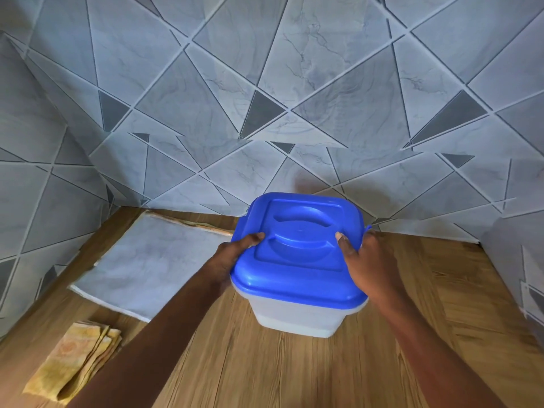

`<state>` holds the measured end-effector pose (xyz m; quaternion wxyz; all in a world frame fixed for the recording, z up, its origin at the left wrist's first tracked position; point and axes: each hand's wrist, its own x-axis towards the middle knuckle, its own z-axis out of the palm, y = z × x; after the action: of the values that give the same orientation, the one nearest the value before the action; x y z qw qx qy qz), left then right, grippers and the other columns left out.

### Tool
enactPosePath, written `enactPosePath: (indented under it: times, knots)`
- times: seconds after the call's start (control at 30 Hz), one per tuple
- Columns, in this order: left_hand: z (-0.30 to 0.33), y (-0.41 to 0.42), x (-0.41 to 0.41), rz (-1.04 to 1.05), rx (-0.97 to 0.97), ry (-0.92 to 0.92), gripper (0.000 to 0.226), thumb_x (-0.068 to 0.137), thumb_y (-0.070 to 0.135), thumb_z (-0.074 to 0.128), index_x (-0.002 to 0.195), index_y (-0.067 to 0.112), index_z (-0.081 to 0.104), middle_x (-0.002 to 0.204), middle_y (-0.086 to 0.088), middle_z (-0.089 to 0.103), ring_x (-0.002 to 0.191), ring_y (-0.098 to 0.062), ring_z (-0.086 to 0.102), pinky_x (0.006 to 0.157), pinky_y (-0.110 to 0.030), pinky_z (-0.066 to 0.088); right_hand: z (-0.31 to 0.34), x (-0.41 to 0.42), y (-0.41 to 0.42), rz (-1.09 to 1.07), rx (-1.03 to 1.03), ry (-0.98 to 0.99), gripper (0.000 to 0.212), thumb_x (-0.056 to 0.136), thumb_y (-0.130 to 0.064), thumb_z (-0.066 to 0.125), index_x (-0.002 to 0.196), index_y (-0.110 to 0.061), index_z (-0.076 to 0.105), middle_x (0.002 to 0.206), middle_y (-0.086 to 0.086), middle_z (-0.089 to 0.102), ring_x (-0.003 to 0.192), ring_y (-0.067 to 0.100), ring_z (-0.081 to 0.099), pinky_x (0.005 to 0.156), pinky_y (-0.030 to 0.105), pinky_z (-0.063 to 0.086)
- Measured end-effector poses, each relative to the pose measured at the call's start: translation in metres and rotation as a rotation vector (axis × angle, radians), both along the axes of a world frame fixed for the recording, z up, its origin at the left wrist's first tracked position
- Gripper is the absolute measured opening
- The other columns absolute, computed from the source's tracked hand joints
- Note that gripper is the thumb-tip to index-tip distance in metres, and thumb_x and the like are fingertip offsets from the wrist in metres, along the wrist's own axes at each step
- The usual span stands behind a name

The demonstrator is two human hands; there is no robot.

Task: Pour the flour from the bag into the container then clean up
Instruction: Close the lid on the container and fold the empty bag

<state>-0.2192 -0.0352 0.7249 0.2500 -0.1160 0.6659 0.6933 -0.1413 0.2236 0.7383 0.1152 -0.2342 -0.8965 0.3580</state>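
Note:
A translucent white container [297, 315] with a blue lid [300, 245] on top stands on the wooden table [294, 372], near the middle. My left hand [232, 254] grips its left side, thumb on the lid. My right hand [368, 260] grips its right side, thumb on the lid too. A flat, folded grey-white bag [150, 263] lies on the table to the left of the container. What is inside the container cannot be made out.
A folded yellow cloth [73, 363] lies at the front left of the table. Grey geometric-patterned walls [265, 113] close in the back, the left and the right corner [512, 275] of the table.

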Motion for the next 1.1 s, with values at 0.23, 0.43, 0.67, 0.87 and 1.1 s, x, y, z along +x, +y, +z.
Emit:
enactPosePath:
  times: [0.23,0.43,0.67,0.87,1.1]
  knots:
    - [0.003,-0.001,-0.005,0.142,-0.322,0.19,0.08,0.045,0.058,0.094,0.104,0.009,0.073,0.096,-0.004,0.079,0.085,-0.023,0.076,0.083,-0.044,0.063,-0.003,0.002,-0.003,-0.01,-0.038,0.025,0.051,0.097,-0.051,0.055,0.106,-0.001,0.054,0.093,0.007,0.057,0.084,0.029,0.056,0.069,0.033,0.038]
    - [0.015,0.008,0.002,0.102,-0.691,0.466,0.068,0.077,0.062,0.075,0.117,0.009,0.062,0.1,0.001,0.063,0.097,-0.024,0.063,0.074,-0.03,0.047,-0.001,0.004,-0.004,-0.015,-0.079,0.011,0.052,0.097,-0.052,0.055,0.113,-0.002,0.054,0.095,0.004,0.056,0.085,0.026,0.053,0.065,0.032,0.034]
    - [0.013,0.01,0.002,0.034,-0.876,0.632,0.053,0.088,0.057,0.066,0.096,0.004,0.062,0.077,-0.005,0.057,0.087,-0.033,0.062,0.069,-0.032,0.043,-0.007,0.0,-0.004,-0.029,-0.114,-0.011,0.063,0.097,-0.056,0.052,0.133,-0.004,0.049,0.124,0.013,0.062,0.113,0.036,0.06,0.081,0.036,0.043]
    - [0.0,0.007,0.014,-0.029,-0.776,0.732,0.057,0.093,0.057,0.05,0.131,0.016,0.057,0.123,-0.009,0.068,0.119,-0.033,0.061,0.097,-0.04,0.049,-0.002,0.004,-0.008,-0.06,-0.224,0.031,0.062,0.094,-0.054,0.06,0.138,-0.012,0.048,0.118,-0.001,0.058,0.118,0.032,0.059,0.082,0.033,0.041]
    - [-0.018,0.014,0.041,0.137,-0.45,0.8,0.077,0.09,0.053,0.065,0.156,0.039,0.029,0.153,0.013,0.042,0.136,0.005,0.04,0.112,-0.02,0.035,-0.015,0.03,-0.003,0.022,-0.383,0.047,0.098,0.077,-0.064,0.074,0.156,-0.047,0.017,0.141,-0.025,0.042,0.127,0.004,0.045,0.102,0.029,0.04]
